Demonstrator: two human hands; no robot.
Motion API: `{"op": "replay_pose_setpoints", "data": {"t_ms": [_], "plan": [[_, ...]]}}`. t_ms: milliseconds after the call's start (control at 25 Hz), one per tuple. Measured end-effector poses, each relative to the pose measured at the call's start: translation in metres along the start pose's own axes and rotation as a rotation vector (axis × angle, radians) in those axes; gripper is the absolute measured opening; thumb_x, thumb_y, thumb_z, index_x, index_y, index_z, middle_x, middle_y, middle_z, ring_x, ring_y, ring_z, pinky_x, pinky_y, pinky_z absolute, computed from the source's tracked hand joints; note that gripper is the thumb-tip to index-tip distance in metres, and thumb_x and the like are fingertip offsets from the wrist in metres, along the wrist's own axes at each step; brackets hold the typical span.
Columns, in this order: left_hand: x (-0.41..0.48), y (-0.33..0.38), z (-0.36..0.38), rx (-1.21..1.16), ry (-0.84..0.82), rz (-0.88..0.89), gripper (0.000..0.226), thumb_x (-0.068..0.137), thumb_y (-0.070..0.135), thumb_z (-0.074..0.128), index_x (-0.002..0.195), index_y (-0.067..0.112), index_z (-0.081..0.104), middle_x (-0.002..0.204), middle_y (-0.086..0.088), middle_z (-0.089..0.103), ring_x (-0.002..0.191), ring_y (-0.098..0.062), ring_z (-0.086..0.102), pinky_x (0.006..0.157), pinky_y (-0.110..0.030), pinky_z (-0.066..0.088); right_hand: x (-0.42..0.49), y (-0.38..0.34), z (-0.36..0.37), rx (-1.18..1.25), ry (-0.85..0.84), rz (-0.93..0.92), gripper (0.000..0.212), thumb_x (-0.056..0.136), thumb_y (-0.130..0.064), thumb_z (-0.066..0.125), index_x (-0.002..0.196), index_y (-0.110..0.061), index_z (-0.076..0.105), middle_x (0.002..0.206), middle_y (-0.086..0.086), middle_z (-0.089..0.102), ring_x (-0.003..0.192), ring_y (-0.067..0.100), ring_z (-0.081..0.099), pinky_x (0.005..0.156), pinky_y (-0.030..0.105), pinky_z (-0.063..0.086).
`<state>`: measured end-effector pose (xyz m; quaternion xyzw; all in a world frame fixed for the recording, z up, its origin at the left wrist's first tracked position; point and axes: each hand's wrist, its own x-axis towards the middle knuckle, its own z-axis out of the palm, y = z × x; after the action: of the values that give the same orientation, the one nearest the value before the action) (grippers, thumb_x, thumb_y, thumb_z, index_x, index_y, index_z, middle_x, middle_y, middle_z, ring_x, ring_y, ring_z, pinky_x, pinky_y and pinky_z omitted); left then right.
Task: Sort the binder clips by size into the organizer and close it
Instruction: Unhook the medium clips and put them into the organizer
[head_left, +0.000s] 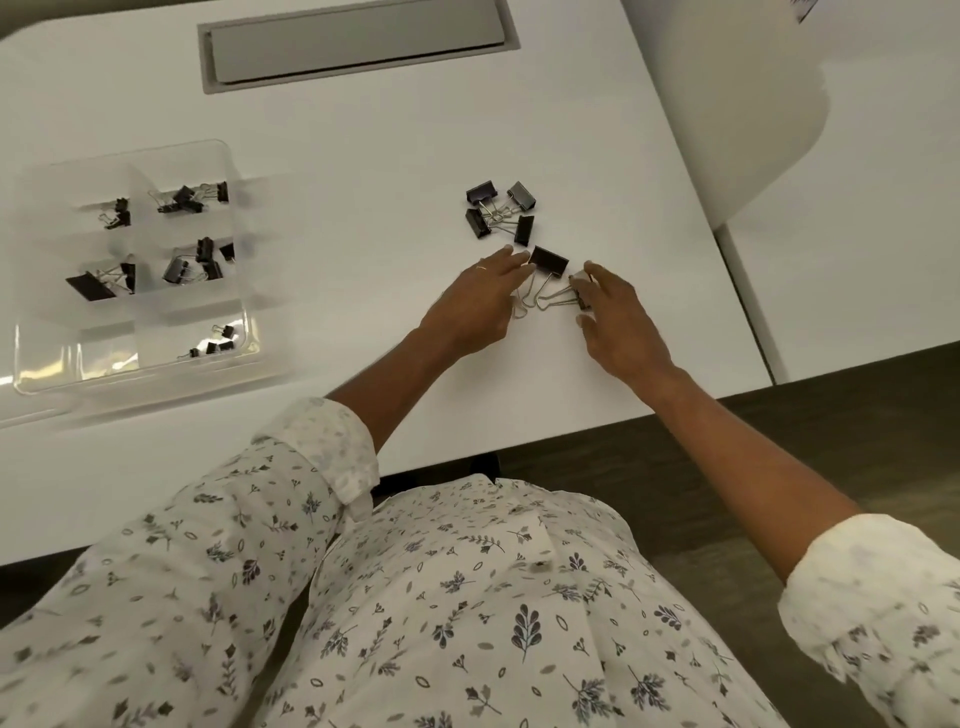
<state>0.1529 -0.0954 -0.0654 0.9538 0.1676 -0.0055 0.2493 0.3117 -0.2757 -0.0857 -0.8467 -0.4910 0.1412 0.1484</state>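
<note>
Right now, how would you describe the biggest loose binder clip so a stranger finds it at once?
On the white table, look right of the clear organizer. Just nearer the person than the cluster of four clips, the big black clip lies between the left hand and the right hand. It is wider than those four.
</note>
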Motion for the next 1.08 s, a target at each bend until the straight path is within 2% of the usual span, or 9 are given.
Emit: {"op": "replay_pose_setpoints", "data": {"t_ms": [80, 160, 320, 480, 600, 720, 840, 1000, 1080], "plan": [[0.004, -0.004, 0.002, 0.037, -0.033, -0.004, 0.059, 0.091, -0.003, 0.053, 0.149, 0.006, 0.050, 0.162, -0.012, 0.040, 0.156, -0.030, 0.028, 0.122, -0.047, 0.036, 0.000, 0.003, -0.003, 0.023, 0.013, 0.003, 0.045, 0.096, -0.015, 0.068, 0.138, -0.011, 0.056, 0.147, 0.011, 0.045, 0.130, 0.029, 0.049, 0.104, 0.040, 0.050], [0.002, -0.009, 0.006, 0.054, -0.059, 0.000, 0.054, 0.091, -0.001, 0.055, 0.144, 0.009, 0.057, 0.162, -0.009, 0.041, 0.156, -0.028, 0.028, 0.119, -0.047, 0.040, 0.000, 0.006, -0.009, 0.054, -0.006, -0.018, 0.047, 0.091, -0.026, 0.075, 0.133, -0.012, 0.058, 0.134, 0.009, 0.048, 0.109, 0.023, 0.056, 0.090, 0.031, 0.050], [-0.010, -0.016, 0.005, 0.048, -0.001, -0.045, 0.046, 0.091, 0.003, 0.062, 0.135, 0.015, 0.065, 0.151, -0.001, 0.053, 0.143, -0.025, 0.041, 0.102, -0.042, 0.052, 0.007, 0.015, -0.024, 0.042, -0.151, -0.117, 0.068, 0.084, -0.037, 0.082, 0.143, -0.015, 0.054, 0.123, 0.006, 0.047, 0.092, 0.014, 0.051, 0.082, 0.032, 0.050], [-0.021, -0.024, 0.000, 0.106, 0.026, -0.049, 0.040, 0.091, 0.009, 0.065, 0.130, 0.017, 0.068, 0.142, -0.001, 0.057, 0.122, -0.030, 0.054, 0.086, -0.048, 0.057, 0.033, 0.017, -0.039, 0.017, -0.132, -0.320, 0.060, 0.086, -0.036, 0.080, 0.137, -0.013, 0.059, 0.131, 0.006, 0.048, 0.098, 0.024, 0.062, 0.086, 0.043, 0.057], [-0.025, -0.024, -0.001, 0.063, 0.007, -0.098, 0.042, 0.091, 0.009, 0.063, 0.131, 0.019, 0.067, 0.156, 0.001, 0.046, 0.130, -0.029, 0.052, 0.090, -0.043, 0.055, 0.068, 0.010, -0.042, -0.035, -0.134, -0.491, 0.059, 0.089, -0.034, 0.076, 0.140, -0.013, 0.057, 0.151, 0.008, 0.045, 0.132, 0.028, 0.049, 0.107, 0.036, 0.044], [-0.027, -0.023, -0.002, 0.012, -0.011, -0.152, 0.036, 0.095, 0.011, 0.061, 0.129, 0.022, 0.066, 0.155, 0.003, 0.048, 0.135, -0.024, 0.048, 0.095, -0.045, 0.055, 0.090, 0.007, -0.033, -0.069, -0.232, -0.543, 0.060, 0.087, -0.027, 0.079, 0.140, -0.009, 0.057, 0.154, 0.010, 0.047, 0.144, 0.030, 0.040, 0.116, 0.039, 0.037], [-0.033, -0.028, -0.002, -0.042, -0.023, -0.202, 0.036, 0.095, 0.016, 0.065, 0.130, 0.024, 0.065, 0.150, 0.004, 0.049, 0.132, -0.022, 0.047, 0.093, -0.050, 0.056, 0.087, 0.007, -0.028, -0.037, -0.275, -0.477, 0.059, 0.088, -0.026, 0.077, 0.141, -0.011, 0.055, 0.154, 0.007, 0.048, 0.137, 0.029, 0.048, 0.113, 0.038, 0.040], [-0.039, -0.034, -0.002, -0.096, -0.012, -0.232, 0.040, 0.093, 0.021, 0.071, 0.132, 0.022, 0.064, 0.148, -0.001, 0.050, 0.131, -0.025, 0.048, 0.099, -0.049, 0.053, 0.074, 0.004, -0.024, -0.019, -0.202, -0.426, 0.049, 0.085, -0.018, 0.072, 0.130, -0.011, 0.055, 0.131, 0.006, 0.056, 0.107, 0.033, 0.056, 0.092, 0.036, 0.046], [-0.041, -0.035, -0.002, -0.116, -0.010, -0.242, 0.042, 0.092, 0.023, 0.072, 0.133, 0.021, 0.063, 0.148, -0.001, 0.049, 0.133, -0.025, 0.048, 0.101, -0.049, 0.052, 0.067, 0.002, -0.018, -0.060, -0.165, -0.357, 0.053, 0.081, -0.013, 0.069, 0.132, -0.011, 0.055, 0.129, 0.008, 0.056, 0.101, 0.034, 0.055, 0.085, 0.042, 0.051]]}}
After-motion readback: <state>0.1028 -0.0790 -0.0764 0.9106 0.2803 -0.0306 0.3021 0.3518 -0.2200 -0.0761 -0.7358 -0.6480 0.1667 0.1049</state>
